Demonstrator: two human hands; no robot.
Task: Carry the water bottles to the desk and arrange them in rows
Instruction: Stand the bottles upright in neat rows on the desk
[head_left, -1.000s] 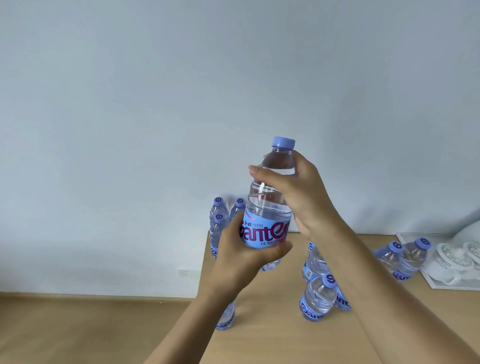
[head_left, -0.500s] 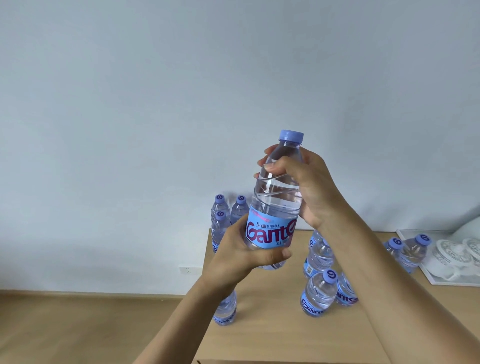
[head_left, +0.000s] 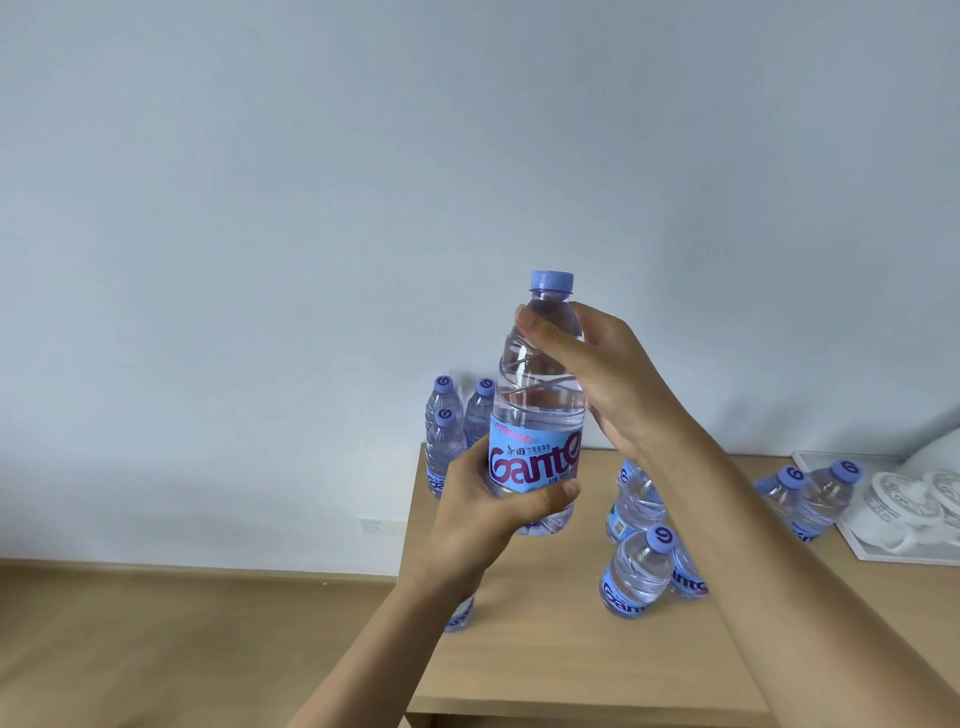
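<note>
Water bottle (head_left: 537, 410) nearly full, capped, upright, left hand (head_left: 485, 519) and right hand (head_left: 605, 379) gripping it

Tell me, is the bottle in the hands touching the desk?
Apart. The head view shows the held bottle gripped by the left hand and right hand, its base well above the desk.

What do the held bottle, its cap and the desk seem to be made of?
Held bottle: clear thin plastic, probably; the wall shows through it and moulded ribs spiral round it.
Cap: opaque lilac plastic, matte, with a fine ribbed edge.
Desk: light wood or wood-look laminate; a pale, even grain, matte. Which of the two cannot be told.
</note>
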